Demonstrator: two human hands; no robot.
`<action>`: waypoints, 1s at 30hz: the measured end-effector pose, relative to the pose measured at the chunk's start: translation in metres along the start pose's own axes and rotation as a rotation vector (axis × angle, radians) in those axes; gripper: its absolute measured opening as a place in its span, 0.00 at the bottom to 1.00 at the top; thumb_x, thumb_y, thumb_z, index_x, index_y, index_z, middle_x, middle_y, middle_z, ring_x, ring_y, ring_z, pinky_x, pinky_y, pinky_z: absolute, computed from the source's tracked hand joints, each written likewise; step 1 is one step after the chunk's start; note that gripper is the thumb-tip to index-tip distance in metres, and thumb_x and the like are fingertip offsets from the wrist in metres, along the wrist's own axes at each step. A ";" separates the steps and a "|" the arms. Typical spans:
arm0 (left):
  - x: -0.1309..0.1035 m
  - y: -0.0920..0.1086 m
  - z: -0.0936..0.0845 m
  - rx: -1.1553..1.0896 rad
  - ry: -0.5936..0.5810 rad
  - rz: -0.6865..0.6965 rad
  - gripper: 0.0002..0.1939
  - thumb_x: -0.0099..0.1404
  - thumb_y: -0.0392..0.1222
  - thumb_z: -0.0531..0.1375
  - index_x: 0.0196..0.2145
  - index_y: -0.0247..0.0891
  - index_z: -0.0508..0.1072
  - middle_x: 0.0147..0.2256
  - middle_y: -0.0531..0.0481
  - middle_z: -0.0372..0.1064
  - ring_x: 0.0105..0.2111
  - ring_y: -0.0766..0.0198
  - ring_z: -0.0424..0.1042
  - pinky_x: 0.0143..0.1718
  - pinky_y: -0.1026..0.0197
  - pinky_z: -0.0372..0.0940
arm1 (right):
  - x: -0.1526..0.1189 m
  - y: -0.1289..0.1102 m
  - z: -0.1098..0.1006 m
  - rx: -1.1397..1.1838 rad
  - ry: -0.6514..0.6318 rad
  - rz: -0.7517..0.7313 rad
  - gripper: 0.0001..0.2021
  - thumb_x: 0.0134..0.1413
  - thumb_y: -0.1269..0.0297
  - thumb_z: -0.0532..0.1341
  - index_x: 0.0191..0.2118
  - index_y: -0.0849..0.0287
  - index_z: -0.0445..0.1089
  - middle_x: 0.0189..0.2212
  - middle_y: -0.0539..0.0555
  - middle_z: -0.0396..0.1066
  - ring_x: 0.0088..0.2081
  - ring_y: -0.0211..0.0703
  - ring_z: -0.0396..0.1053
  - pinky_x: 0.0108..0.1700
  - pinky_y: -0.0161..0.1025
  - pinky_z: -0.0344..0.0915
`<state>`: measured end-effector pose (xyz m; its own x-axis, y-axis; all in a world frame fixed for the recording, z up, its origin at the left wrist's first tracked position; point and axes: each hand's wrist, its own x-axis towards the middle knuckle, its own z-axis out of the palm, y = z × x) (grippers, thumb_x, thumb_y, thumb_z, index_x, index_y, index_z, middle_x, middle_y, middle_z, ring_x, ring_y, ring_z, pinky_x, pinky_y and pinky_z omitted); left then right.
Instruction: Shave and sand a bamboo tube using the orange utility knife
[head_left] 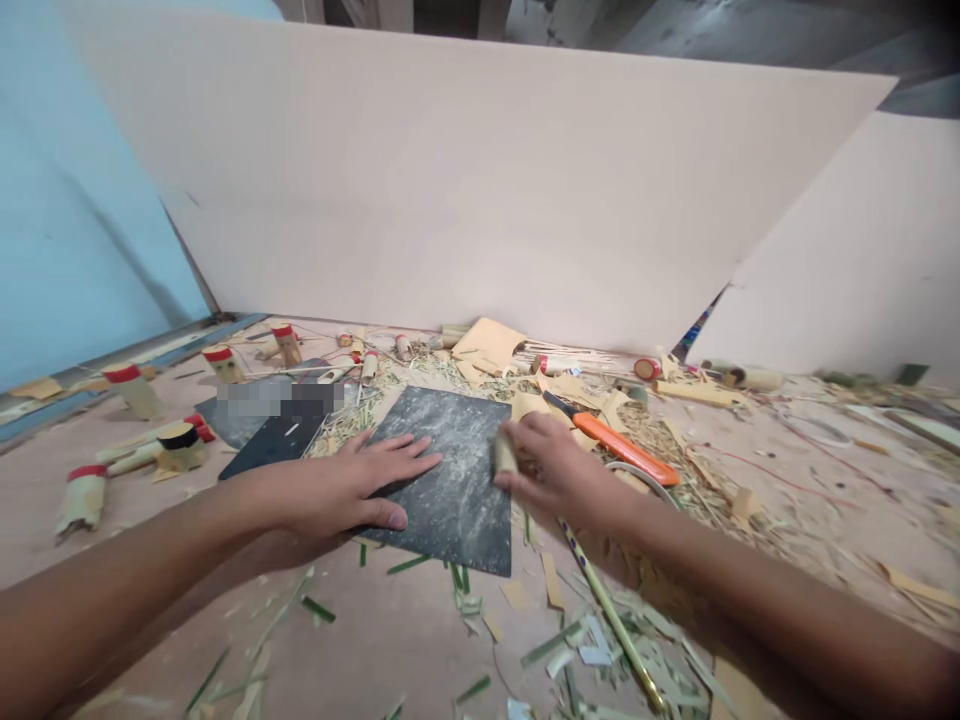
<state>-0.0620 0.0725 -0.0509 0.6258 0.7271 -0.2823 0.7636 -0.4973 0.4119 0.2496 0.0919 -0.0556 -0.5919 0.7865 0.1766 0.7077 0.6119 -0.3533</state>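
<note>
Left hand (371, 485) lies palm down, splayed over the dark sheet's (461, 475) left side; well apart, right hand (551, 465) curls round a short bamboo tube (505, 455) at the sheet's right edge.

Soft, even light brightens the tall, flat off-white panel (480, 190), while the grey area above it (697, 40) is dim and the top right corner falls nearly black. A dark streak, apparently a shadow, slants across the light-blue wall (67, 200); faint shade lies beneath the left forearm (187, 520). The orange plastic handle (630, 450) catches small highlights. Blur softens the right hand (551, 465); wide-angle distortion stretches both forearms toward the edges. A pixelated patch covers part of the black, flat rectangular object (274, 445).
</note>
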 end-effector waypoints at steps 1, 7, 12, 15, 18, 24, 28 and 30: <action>0.000 0.001 -0.001 0.000 -0.012 -0.007 0.37 0.75 0.60 0.55 0.75 0.56 0.47 0.76 0.51 0.34 0.75 0.46 0.30 0.72 0.35 0.30 | -0.001 -0.002 0.000 0.035 -0.050 -0.066 0.27 0.62 0.48 0.66 0.62 0.55 0.68 0.49 0.61 0.66 0.49 0.56 0.65 0.51 0.50 0.66; 0.000 0.003 -0.002 0.010 -0.025 -0.037 0.37 0.75 0.60 0.54 0.75 0.57 0.45 0.76 0.53 0.32 0.75 0.47 0.29 0.72 0.34 0.28 | -0.004 -0.010 -0.007 0.070 -0.101 -0.084 0.26 0.62 0.54 0.67 0.62 0.57 0.68 0.48 0.61 0.66 0.48 0.53 0.66 0.51 0.48 0.66; 0.000 0.005 -0.003 0.014 -0.054 -0.034 0.37 0.75 0.59 0.54 0.75 0.55 0.45 0.76 0.53 0.31 0.75 0.47 0.28 0.72 0.35 0.28 | -0.006 -0.012 -0.007 0.138 -0.225 -0.253 0.31 0.61 0.48 0.67 0.65 0.55 0.64 0.51 0.60 0.65 0.50 0.53 0.66 0.52 0.46 0.67; -0.001 0.004 -0.003 0.014 -0.040 -0.034 0.37 0.75 0.60 0.54 0.75 0.57 0.43 0.76 0.54 0.30 0.75 0.48 0.28 0.72 0.36 0.27 | -0.003 -0.008 -0.007 0.057 -0.122 -0.104 0.25 0.63 0.53 0.67 0.61 0.58 0.68 0.48 0.61 0.65 0.48 0.53 0.66 0.50 0.48 0.66; -0.001 0.002 -0.002 0.012 -0.041 -0.016 0.37 0.75 0.60 0.53 0.75 0.58 0.44 0.76 0.54 0.29 0.75 0.48 0.29 0.72 0.36 0.28 | -0.003 -0.010 -0.007 0.044 -0.094 -0.077 0.24 0.62 0.54 0.67 0.60 0.58 0.69 0.48 0.61 0.65 0.47 0.53 0.66 0.50 0.48 0.66; 0.000 0.000 -0.001 0.010 -0.015 -0.015 0.37 0.75 0.61 0.54 0.75 0.58 0.44 0.76 0.53 0.31 0.75 0.45 0.30 0.72 0.35 0.29 | -0.002 -0.011 -0.007 0.050 -0.123 -0.043 0.23 0.63 0.53 0.66 0.59 0.58 0.69 0.47 0.60 0.64 0.46 0.52 0.65 0.50 0.48 0.66; 0.000 0.000 -0.001 -0.002 -0.031 -0.006 0.37 0.75 0.61 0.54 0.75 0.58 0.45 0.76 0.53 0.31 0.75 0.46 0.30 0.72 0.35 0.28 | -0.005 -0.017 -0.003 0.073 -0.103 -0.050 0.22 0.63 0.52 0.65 0.58 0.58 0.68 0.47 0.60 0.63 0.47 0.52 0.65 0.50 0.47 0.66; 0.000 -0.001 0.000 -0.006 -0.031 0.000 0.37 0.75 0.60 0.55 0.75 0.57 0.46 0.76 0.52 0.32 0.75 0.46 0.30 0.72 0.35 0.28 | -0.006 -0.019 -0.001 0.137 -0.177 -0.188 0.28 0.61 0.50 0.66 0.62 0.56 0.66 0.49 0.59 0.63 0.49 0.52 0.65 0.52 0.45 0.66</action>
<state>-0.0632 0.0734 -0.0510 0.6301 0.7123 -0.3091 0.7629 -0.4940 0.4170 0.2404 0.0755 -0.0489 -0.7744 0.6260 0.0920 0.5275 0.7191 -0.4523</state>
